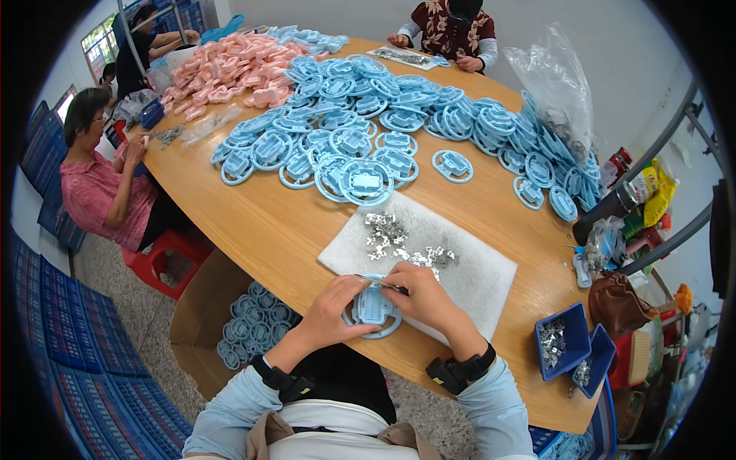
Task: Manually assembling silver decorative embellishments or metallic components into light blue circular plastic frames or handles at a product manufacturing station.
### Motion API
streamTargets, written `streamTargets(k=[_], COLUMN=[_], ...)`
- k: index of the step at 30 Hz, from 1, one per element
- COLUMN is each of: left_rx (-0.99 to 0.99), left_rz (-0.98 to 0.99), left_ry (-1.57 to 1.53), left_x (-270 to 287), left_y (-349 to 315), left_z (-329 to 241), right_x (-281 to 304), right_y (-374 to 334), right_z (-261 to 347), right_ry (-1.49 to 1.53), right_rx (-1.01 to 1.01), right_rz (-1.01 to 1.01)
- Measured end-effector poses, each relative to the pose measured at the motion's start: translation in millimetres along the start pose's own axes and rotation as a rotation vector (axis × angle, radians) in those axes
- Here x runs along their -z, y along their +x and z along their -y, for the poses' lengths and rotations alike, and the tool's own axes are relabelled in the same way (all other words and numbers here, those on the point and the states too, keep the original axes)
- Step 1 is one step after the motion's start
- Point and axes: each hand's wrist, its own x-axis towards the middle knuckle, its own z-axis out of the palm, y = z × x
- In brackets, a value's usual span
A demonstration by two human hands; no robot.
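My left hand (331, 313) is closed on the rim of a round light-blue plastic part (373, 307) with a raised centre, held at the table's near edge. In my right hand (426, 297) a thin tool with a dark handle (397, 288) is pinched, its slim shaft lying across the top of that part. Whether it is tweezers or a screwdriver I cannot tell. Just beyond my hands, small shiny metal pieces (383, 230) are scattered on a white foam sheet (483, 264).
Many similar blue parts (337, 146) heap across the table (253, 222), beside pink parts (230, 65). Blue bins (563, 368) with metal pieces stand at right. Below left, a cardboard box (201, 326) holds blue parts. People (115, 176) sit at the left and far sides.
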Motion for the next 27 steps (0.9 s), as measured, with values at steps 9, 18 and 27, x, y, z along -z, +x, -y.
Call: streamTargets(k=[9,18,27], left_rx=[-0.002,-0.069,-0.093], left_rz=[0.008,-0.017,-0.025], left_ry=[-0.007,0.063,0.077], left_x=[-1,-2,-1], left_y=[1,-2,-3], left_z=[-2,-3,-4], right_x=[-13,-11,-14], right_y=[-3,-4,-4], right_z=[6,2,11], right_ry=[-0.141,-0.076,-0.14], right_rx=[-0.032,0.005,-0.028], right_rz=[-0.028,-0.005,-0.022])
